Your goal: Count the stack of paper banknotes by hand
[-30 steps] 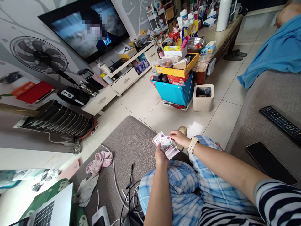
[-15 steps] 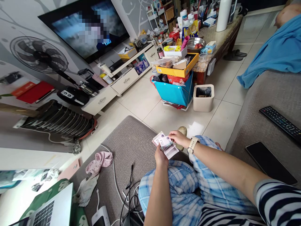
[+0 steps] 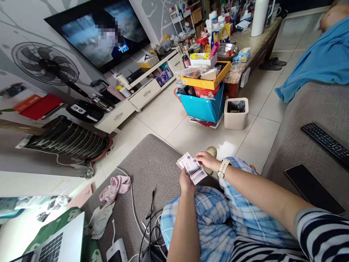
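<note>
A small bundle of pale purple-and-white printed paper slips (image 3: 189, 162) is held above my lap, at the edge of the grey sofa seat. My left hand (image 3: 187, 181) grips the bundle from below, with the thumb laid over its front. At the upper right edge, my right hand (image 3: 206, 160) pinches the paper between thumb and fingers. One slip hangs lower (image 3: 199, 176) on the right, fanned away from the upper ones. The print is too small to read. A beige watch (image 3: 224, 168) is on my right wrist.
On the sofa lie a remote control (image 3: 325, 142), a dark phone (image 3: 313, 189), a pink cloth (image 3: 116, 188), tangled cables (image 3: 149, 222) and a laptop (image 3: 56, 243). A bin (image 3: 236, 113) and a loaded blue basket (image 3: 201, 107) stand ahead. Another person's knee (image 3: 335, 18) shows at upper right.
The upper slip has tilted slightly between my hands, so its printed face shows a little differently. Both hands stay almost in the same place.
</note>
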### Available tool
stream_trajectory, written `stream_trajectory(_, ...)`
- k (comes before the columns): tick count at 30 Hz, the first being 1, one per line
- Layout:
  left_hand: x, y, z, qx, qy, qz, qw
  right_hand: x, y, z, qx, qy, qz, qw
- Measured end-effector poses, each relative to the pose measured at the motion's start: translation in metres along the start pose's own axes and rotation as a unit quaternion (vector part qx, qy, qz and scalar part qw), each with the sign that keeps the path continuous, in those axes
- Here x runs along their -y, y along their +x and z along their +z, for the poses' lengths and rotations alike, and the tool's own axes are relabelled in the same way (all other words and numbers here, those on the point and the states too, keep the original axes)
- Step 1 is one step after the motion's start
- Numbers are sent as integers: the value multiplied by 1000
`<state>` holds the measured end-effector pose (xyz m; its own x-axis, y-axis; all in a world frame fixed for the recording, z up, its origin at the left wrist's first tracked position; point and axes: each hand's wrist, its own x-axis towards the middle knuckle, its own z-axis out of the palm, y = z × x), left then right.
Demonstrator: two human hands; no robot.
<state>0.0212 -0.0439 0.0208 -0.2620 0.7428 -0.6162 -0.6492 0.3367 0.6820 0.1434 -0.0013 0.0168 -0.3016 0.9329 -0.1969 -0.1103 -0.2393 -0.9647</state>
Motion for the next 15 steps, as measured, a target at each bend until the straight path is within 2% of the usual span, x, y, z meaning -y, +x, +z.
stream_trajectory(6,0,1,-3,3,-2,-18,1000,7,-5,0,31,10,4,999)
stream_trajectory(15,1,5,-6,1,3,-9,1000,3,-4,-1,-2,-29,-4,1000)
